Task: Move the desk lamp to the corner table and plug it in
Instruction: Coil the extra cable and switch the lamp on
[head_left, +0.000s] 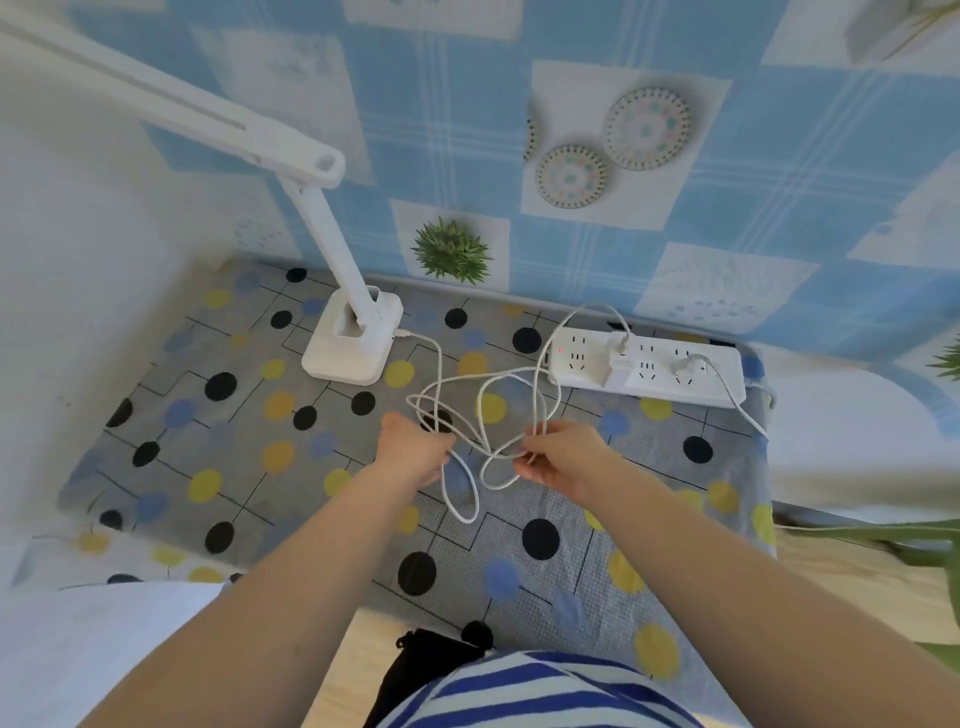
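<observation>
Striped shirt (545, 686) is filling the near edge, with both bare forearms reaching out over the bench (171, 415), which is wearing a grey cloth with black, yellow and blue dots.

Far left: desk lamp (353, 340) is standing upright on the bench close to the wall, white square base flat on the cloth, stem leaning up and left to a hinge, long head running off the top left corner. Its white cable (485, 415) is leaving the right side of the base and lying in loose tangled loops across the middle of the bench.

Left hand (413, 449) is sitting at the left side of the loops, fingers curled in around the cable; exact grip is partly hidden behind the hand itself.

Right hand (563, 457) is sitting at the right side of the loops, fingers curled and pinching a few strands together, holding them slightly off the cloth.

Far right: white power strip (649, 371) is lying along the wall edge of the bench. White adapter (618, 358) is sitting in its middle sockets with the cable arching into it; a second white plug (688, 366) is seated further right, its own lead trailing off the right edge.

Blue checked wallpaper (571, 130) is covering the wall behind.
</observation>
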